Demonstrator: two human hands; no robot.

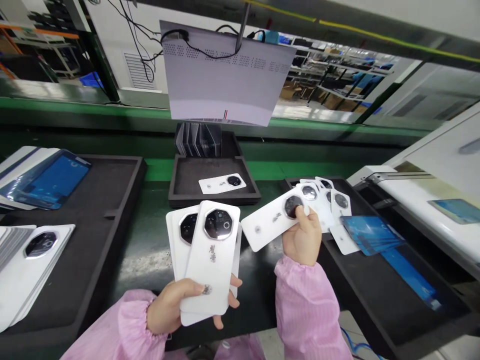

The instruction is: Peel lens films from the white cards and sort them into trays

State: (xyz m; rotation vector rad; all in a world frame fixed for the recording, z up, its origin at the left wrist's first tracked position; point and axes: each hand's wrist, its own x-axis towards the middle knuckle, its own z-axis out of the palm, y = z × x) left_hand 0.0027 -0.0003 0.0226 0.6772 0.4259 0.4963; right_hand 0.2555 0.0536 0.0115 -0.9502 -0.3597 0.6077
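My left hand [170, 302] grips a small fan of white phone back covers [212, 260], its thumb on the front one and its fingertips showing past the right edge. Each of these covers has a dark camera window near the top. In my right hand [303, 235] is a single white phone back cover [268, 220], tilted, with the thumb on its camera window. Just beyond that hand, more white covers [340, 202] lie overlapping in the right tray. Between my hands and the monitor, one white cover [221, 184] lies flat in a black tray [180, 180].
Stacked white covers [45, 250] and blue-screened sheets [62, 175] fill parts of the left tray [112, 200]. Blue film-like pieces [375, 235] lie in the right tray [378, 295]. Dark plates [198, 140] stand in a row behind the middle tray. A monitor [228, 75] hangs above; a white machine [431, 195] stands right.
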